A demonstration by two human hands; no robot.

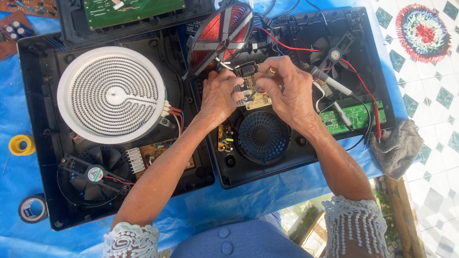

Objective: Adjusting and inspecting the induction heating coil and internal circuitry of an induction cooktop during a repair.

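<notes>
Both hands meet over the tan circuit board (256, 97) inside the opened black cooker housing (306, 153) near the middle of the blue-covered table (267, 191). The left hand (221, 95) has its fingers curled on the board's left edge; the right hand (287, 88) pinches a small brass-tipped tool (271, 71). A fan (91, 174) with a round green-and-white label sits toward the table's left edge, a blue-labelled tape roll (32, 209) nearer its corner.

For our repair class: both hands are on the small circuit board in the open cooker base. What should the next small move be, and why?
Probably a slight lift of the circuit board clear of the housing. The left hand grips its left edge and the right hand pinches a small metal-tipped part above it, while the red coil is tilted up out of the way.
</notes>
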